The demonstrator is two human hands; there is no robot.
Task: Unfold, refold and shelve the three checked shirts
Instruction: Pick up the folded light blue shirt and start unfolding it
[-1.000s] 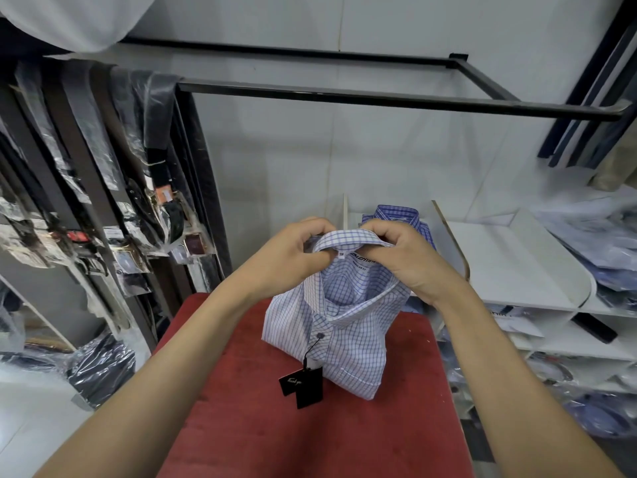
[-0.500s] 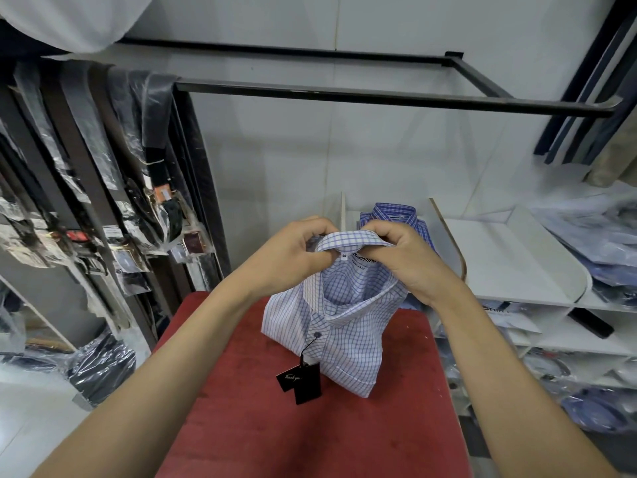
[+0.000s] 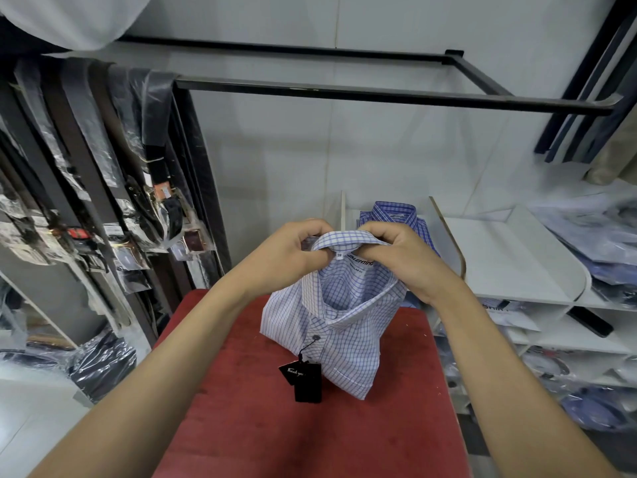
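Reading the writing first: inside the collar there is a small white size tab with "38", and next to it a white neck label with a dark brand word, partly covered by the right hand, so I cannot read it fully; under it is "REGULAR FIT" in small letters. The black hang tag shows "Thank you" in script and hangs on a thin black string from the top button, resting on the red table.

The light checked shirt is white w/ thin blue check lines, folded, buttoned at the front, and stands nearly upright on the table's far half, bottom edge touching the red surface. The left hand and right hand hold it by the collar, one each side; fingers of both are curled and pinch the collar fabric, thumbs toward the inside.

A 2nd shirt, the darker blue checked shirt, lies folded in a white shelf compartment just behind the hands, between two upright dividers. The compartment to its right has bare white surface.

Near half of the table is bare red. Its left edge is near a rack of belts in plastic; the right edge is just beside the lower shelves w/ bagged shirts. A black rail frame runs overhead, well above the hands.
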